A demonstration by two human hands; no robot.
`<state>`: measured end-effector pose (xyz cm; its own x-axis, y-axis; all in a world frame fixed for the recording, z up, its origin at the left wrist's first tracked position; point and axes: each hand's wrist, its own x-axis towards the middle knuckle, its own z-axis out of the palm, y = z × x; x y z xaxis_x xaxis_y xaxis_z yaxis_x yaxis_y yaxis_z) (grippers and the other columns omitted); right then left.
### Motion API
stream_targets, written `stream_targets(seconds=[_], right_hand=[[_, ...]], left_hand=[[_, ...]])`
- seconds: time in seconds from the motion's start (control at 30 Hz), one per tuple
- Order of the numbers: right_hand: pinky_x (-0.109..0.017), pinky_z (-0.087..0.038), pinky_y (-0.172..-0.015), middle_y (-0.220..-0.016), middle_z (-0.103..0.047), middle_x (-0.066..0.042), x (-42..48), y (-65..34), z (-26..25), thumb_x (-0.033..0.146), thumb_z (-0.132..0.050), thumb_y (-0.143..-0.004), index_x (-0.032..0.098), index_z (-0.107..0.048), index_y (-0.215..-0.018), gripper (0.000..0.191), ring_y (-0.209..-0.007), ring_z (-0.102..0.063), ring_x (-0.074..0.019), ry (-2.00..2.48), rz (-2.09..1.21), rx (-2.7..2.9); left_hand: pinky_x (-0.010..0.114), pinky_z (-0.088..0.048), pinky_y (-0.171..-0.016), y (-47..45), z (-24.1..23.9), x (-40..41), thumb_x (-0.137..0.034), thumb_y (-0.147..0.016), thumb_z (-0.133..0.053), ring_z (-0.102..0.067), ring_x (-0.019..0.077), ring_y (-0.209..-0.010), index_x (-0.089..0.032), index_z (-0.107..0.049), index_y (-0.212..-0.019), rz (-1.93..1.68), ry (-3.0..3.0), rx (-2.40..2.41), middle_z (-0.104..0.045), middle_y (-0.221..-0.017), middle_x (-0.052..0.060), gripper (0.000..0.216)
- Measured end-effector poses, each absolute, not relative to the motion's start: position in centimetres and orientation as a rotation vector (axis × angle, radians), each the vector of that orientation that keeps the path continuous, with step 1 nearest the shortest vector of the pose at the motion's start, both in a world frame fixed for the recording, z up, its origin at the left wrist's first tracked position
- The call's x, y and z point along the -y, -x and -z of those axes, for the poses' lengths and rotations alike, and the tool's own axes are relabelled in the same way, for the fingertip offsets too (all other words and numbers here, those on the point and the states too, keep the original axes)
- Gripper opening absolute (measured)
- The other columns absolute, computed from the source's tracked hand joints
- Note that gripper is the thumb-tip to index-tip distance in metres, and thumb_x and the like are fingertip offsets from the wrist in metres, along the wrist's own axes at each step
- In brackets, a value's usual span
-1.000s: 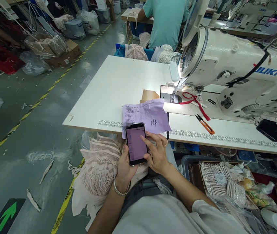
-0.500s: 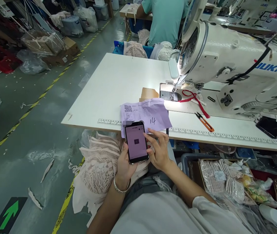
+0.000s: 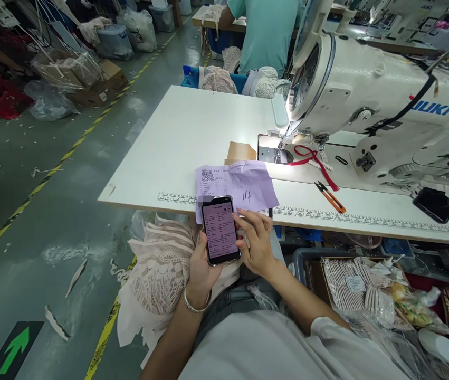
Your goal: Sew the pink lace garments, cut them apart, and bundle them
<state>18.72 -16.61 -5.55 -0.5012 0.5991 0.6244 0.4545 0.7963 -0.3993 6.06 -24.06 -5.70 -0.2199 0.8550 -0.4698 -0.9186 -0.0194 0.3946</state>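
Observation:
A smartphone (image 3: pixel 220 232) is upright in my left hand (image 3: pixel 201 266), with the thumb along its left edge. Its lit screen shows lines of small text on a pinkish ground. My right hand (image 3: pixel 256 240) is at the phone's right side, fingers apart and slightly bent, fingertips at or just over the edge; whether they touch the glass I cannot tell. Behind the phone, a creased lilac paper sheet (image 3: pixel 244 182) with a QR code and a handwritten 14 lies at the table's front edge. Cream lace pieces (image 3: pixel 161 279) are heaped to the left of my left hand.
A JUKI sewing machine (image 3: pixel 382 89) stands on the white table (image 3: pixel 149 153). Orange-handled snips (image 3: pixel 330 197), a red ribbon (image 3: pixel 315 158), brown card (image 3: pixel 240 151) and a dark phone (image 3: pixel 435 205) lie there. A bin (image 3: pixel 307 258) with packaged fabric is at right. Another person (image 3: pixel 267 37) sits ahead.
The phone's screen has gone from a plain page with a small dark square in the middle to lines of text. Both hands have stayed nearly in place; the view has shifted slightly.

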Motion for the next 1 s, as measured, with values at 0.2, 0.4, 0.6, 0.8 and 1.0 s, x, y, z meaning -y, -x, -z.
stream_targets(seconds=[0.2, 0.4, 0.6, 0.8, 1.0], right_hand=[[-0.041, -0.032, -0.104, -0.134, -0.06, -0.011, 16.5, -18.1, 5.0, 0.056, -0.014, -0.103, 0.017, -0.034, -0.152, 0.065, -0.128, -0.046, -0.0245, 0.822, -0.182, 2.243], [-0.04, -0.029, -0.101, -0.134, -0.061, -0.01, 16.5, -17.8, 5.0, 0.055, -0.019, -0.104, 0.019, -0.031, -0.154, 0.063, -0.13, -0.044, -0.0243, 0.838, -0.119, 2.304], [-0.041, -0.027, -0.102, -0.134, -0.062, -0.008, 16.4, -17.6, 5.0, 0.058, -0.012, -0.103, 0.019, -0.035, -0.152, 0.066, -0.128, -0.046, -0.024, 0.823, -0.155, 2.252], [-0.042, -0.027, -0.106, -0.136, -0.059, -0.009, 16.5, -17.6, 5.2, 0.058, -0.02, -0.103, 0.019, -0.039, -0.15, 0.065, -0.133, -0.041, -0.0256, 0.83, -0.102, 2.334], [-0.043, -0.023, -0.111, -0.137, -0.059, -0.006, 16.6, -17.7, 5.5, 0.056, -0.033, -0.102, 0.023, -0.047, -0.146, 0.057, -0.136, -0.038, -0.0249, 0.823, -0.092, 2.405]], left_hand=[[0.036, -0.053, -0.094, -6.1, 5.8, 24.0, -0.037, -0.097, -0.055, -0.066, 0.0241, -0.106, -0.015, -0.066, -0.121, -1.663, 0.153, -0.763, -0.071, -0.113, 0.011, 0.034], [0.035, -0.051, -0.096, -6.2, 6.0, 24.0, -0.037, -0.096, -0.057, -0.065, 0.0237, -0.108, -0.017, -0.062, -0.128, -1.68, 0.157, -0.763, -0.071, -0.113, 0.011, 0.038], [0.032, -0.054, -0.089, -6.2, 5.8, 23.9, -0.034, -0.099, -0.05, -0.067, 0.0227, -0.103, -0.015, -0.065, -0.124, -1.681, 0.182, -0.746, -0.071, -0.114, 0.012, 0.035], [0.032, -0.054, -0.09, -6.2, 5.9, 24.0, -0.035, -0.099, -0.052, -0.068, 0.022, -0.099, -0.016, -0.062, -0.129, -1.673, 0.196, -0.764, -0.073, -0.109, 0.01, 0.037], [0.035, -0.054, -0.089, -6.0, 6.2, 24.1, -0.036, -0.097, -0.055, -0.068, 0.0239, -0.099, -0.016, -0.066, -0.123, -1.669, 0.185, -0.767, -0.072, -0.109, 0.01, 0.034]])
